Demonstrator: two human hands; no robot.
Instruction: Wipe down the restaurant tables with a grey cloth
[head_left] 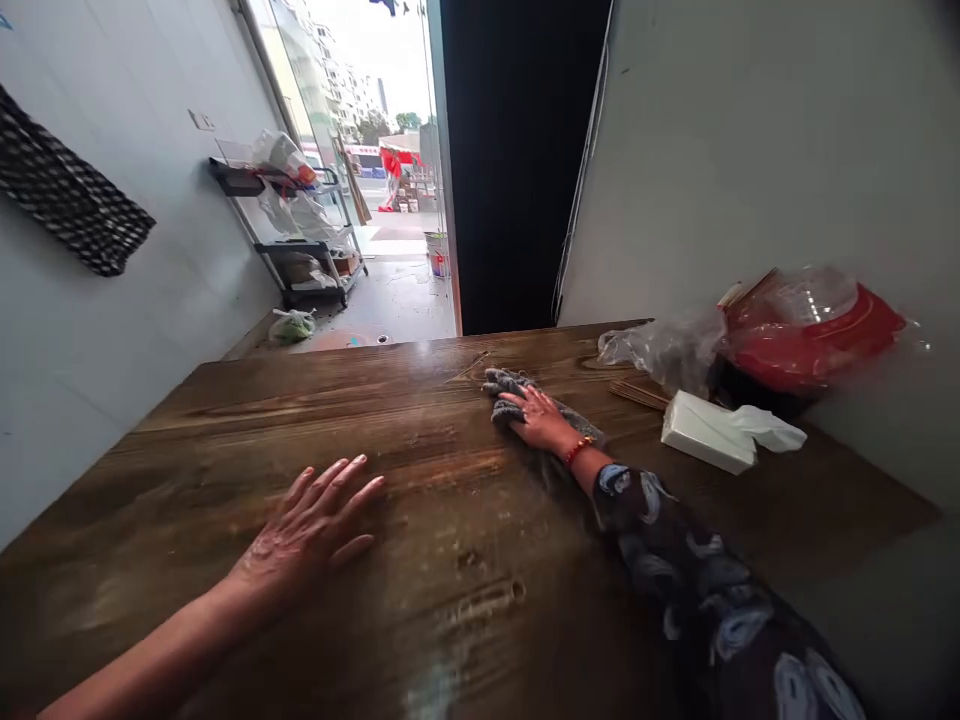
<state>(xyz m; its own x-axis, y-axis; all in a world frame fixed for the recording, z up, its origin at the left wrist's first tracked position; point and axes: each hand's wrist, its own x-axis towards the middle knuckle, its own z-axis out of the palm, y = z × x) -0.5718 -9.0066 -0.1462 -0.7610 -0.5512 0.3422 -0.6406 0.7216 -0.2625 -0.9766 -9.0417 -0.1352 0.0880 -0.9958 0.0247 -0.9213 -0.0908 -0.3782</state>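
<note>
A dark brown wooden table (pixel 420 440) with visible grain and knots spreads below me. My right hand (pixel 541 420) presses a grey cloth (pixel 510 382) against its far part, with the fingers over the cloth and some of it bunched around them. A red bead bracelet (pixel 579 450) circles that wrist, above a dark patterned sleeve. On the left, my left hand (pixel 304 525) is held over the tabletop with its fingers spread and nothing in them. Whether its palm touches the wood I cannot tell.
A white tissue pack (pixel 709 432), thin wooden sticks (pixel 639 394), clear plastic bags (pixel 667 348) and a red container (pixel 810 345) stand on the right by the wall. Beyond the table are a cart (pixel 300 245) with bags and an open doorway.
</note>
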